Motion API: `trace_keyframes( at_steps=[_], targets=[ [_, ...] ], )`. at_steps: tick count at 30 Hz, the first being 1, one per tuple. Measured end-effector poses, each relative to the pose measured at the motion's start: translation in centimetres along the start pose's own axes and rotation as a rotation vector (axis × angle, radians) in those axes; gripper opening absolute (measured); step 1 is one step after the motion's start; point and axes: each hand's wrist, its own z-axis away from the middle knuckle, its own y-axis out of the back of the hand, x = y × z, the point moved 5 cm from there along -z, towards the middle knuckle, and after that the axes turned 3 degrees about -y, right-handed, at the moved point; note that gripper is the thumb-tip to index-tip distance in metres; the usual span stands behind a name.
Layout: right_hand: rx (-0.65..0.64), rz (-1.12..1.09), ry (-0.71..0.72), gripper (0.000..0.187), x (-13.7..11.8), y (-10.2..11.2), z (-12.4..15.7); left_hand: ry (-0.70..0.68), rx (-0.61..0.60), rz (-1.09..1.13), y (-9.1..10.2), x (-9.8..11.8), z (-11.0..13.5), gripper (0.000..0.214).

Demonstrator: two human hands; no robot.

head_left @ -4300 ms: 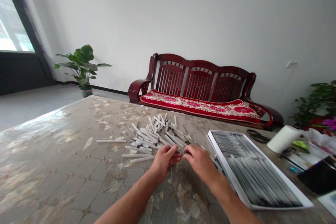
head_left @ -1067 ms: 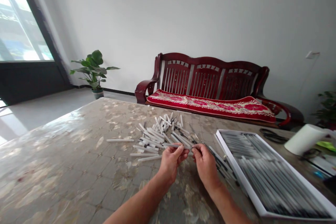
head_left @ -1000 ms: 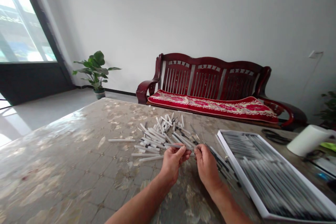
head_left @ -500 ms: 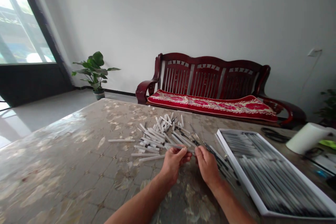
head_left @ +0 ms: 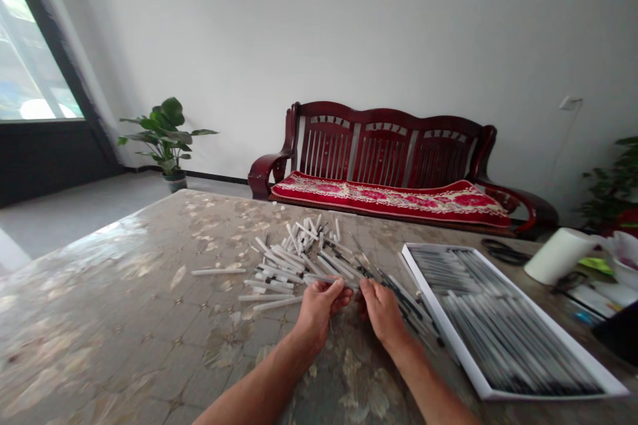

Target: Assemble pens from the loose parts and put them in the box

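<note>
My left hand [head_left: 318, 311] is closed on a slim, translucent white pen [head_left: 321, 278], which points left out of its thumb and fingers. Close beside it, my right hand [head_left: 383, 311] pinches the pen's other end; the fingers hide most of that end. Beyond both hands lies a loose pile of white pen parts [head_left: 286, 257], some with black ends. Several dark, thin pens [head_left: 399, 292] lie between my right hand and a white box [head_left: 448, 340]. Rows of grey pens [head_left: 508, 325] fill this shallow box.
The patterned table [head_left: 149, 319] carries a white roll [head_left: 558, 255], a coiled black cable [head_left: 503, 251] and some clutter at the right. Behind the table stands a dark red wooden bench [head_left: 383, 153]. A potted plant [head_left: 169, 136] is on the floor at the left.
The view has turned slightly to the right, so everything sits a little further left. Both hands keep their hold on the pen, with little visible change between them.
</note>
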Motion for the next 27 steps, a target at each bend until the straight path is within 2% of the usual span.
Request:
trace_keyframes(
  at_steps=[3,9,12,14,18,21,24,27],
  targets=[
    [0.016,0.023,0.074,0.035,-0.5,0.1,0.1,0.007,0.007,-0.005,0.1,0.0,-0.1,0.035],
    [-0.035,-0.043,-0.073,0.045,0.3,-0.4,0.2,0.001,0.012,-0.018,0.0,0.0,0.0,0.034],
    [-0.037,0.020,0.036,0.037,-0.2,-0.3,0.2,0.004,0.025,-0.023,0.0,0.1,0.1,0.035],
    [-0.017,0.045,0.059,0.036,-0.3,-0.2,0.1,-0.007,0.008,-0.038,-0.1,0.1,0.2,0.037],
    [0.066,-0.007,-0.032,0.046,0.5,-0.1,-0.4,-0.075,-0.053,-0.118,-0.9,0.4,0.5,0.040],
    [0.050,-0.112,-0.111,0.047,1.1,-0.2,-0.5,-0.098,-0.128,-0.176,-1.5,0.5,0.6,0.039],
    [0.038,-0.238,-0.216,0.047,1.5,-0.1,-0.4,-0.016,-0.260,-0.217,-1.7,0.5,0.7,0.041],
    [0.031,-0.238,-0.192,0.049,1.2,0.4,-0.5,0.215,-0.396,-0.243,-1.3,0.2,0.9,0.046]
  ],
)
